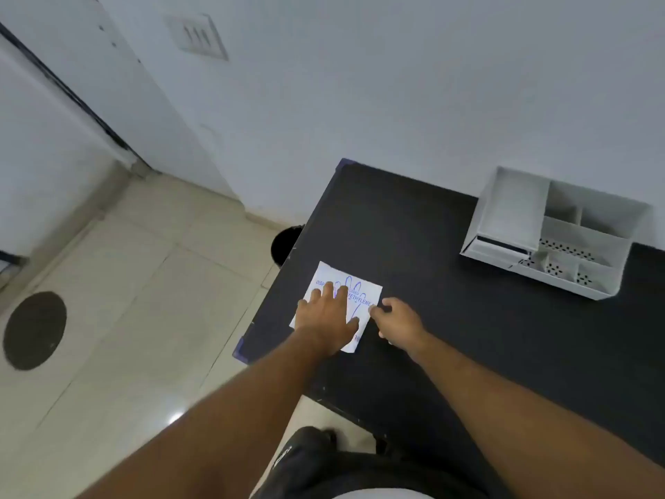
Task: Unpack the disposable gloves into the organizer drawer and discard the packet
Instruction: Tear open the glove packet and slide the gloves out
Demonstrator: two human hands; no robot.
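Note:
A flat white glove packet (363, 295) with blue print lies near the left end of the black table (449, 318). My left hand (325, 318) rests flat on top of it, fingers spread. At the packet's right edge my right hand (397, 320) has its fingertips pinched on the edge. The white organizer (556, 232) stands at the table's far right against the wall, with several open compartments on top and its drawer (498, 248) shut at the left front.
A black bin (286, 244) stands on the tiled floor just beyond the table's left edge. A round dark floor cover (34, 331) lies far left. The white wall runs behind the table.

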